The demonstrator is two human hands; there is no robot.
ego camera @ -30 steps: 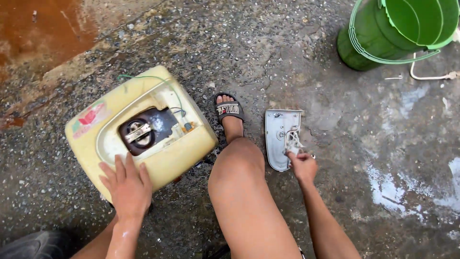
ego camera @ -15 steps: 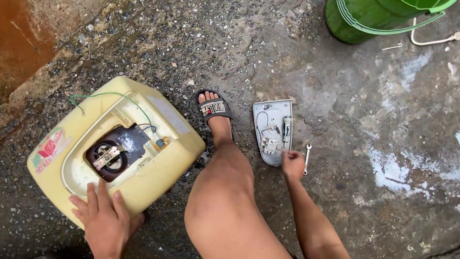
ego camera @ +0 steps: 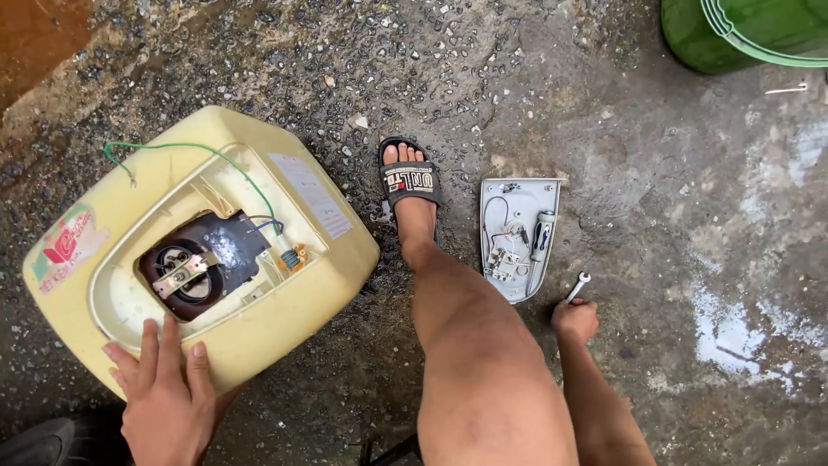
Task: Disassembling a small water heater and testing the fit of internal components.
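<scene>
The person squats on the wet concrete floor (ego camera: 673, 259) over a yellowed electric water heater (ego camera: 198, 250) lying on its back with its service opening exposed. In the opening sit a dark round flange with a metal bracket (ego camera: 185, 274), and a green wire (ego camera: 185, 151) loops out over the casing.

The left hand (ego camera: 164, 388) lies flat, fingers spread, on the near edge of the heater, steadying it and gripping nothing.

The right hand (ego camera: 575, 318) has moved since a second ago: then it was reaching into the grey plastic cover (ego camera: 517, 237) that lies upturned to the right of the heater, beyond the sandalled foot (ego camera: 412, 185); now it has drawn back off the cover and is closed around the near end of a small spanner (ego camera: 576, 287), just right of the cover. The far end of the spanner seems to rest on the floor. A screwdriver (ego camera: 542, 237) with a dark handle lies inside the cover beside some wiring parts.

So the tool has been chosen and the hand has left the cover. A green bucket (ego camera: 742, 34) stands far to the right of the heater.
</scene>
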